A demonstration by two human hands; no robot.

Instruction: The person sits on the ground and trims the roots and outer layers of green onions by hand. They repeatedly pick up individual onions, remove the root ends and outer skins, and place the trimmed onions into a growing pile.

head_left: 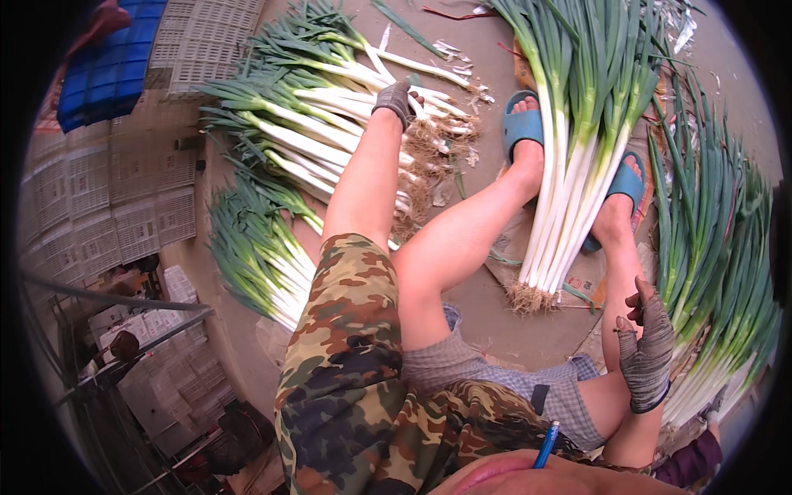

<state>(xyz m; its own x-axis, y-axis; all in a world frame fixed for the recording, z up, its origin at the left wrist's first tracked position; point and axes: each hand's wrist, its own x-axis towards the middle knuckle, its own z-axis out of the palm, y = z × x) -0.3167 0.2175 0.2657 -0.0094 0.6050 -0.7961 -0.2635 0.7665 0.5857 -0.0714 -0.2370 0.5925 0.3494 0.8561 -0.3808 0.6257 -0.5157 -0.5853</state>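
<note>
My left hand (396, 104), in a grey fingerless glove, is closed around a long green onion (378, 64) near its root end. Beneath it a broad pile of green onions (328, 145) lies with leaves to the left and roots to the right. My right hand (646, 352), gloved alike, is raised near my right knee. Its fingers are apart and curled, with nothing visible in them. Between my lower legs rests a bunch of green onions (569, 167), its white stalks and roots towards me.
More green onions (711, 266) lie along the right; a smaller heap (263, 247) is at left. A purple sleeve (693, 458) and another person's gloved hand (716, 403) show lower right. White crates (93, 204), a blue crate (108, 55) and a metal frame (117, 300) stand left.
</note>
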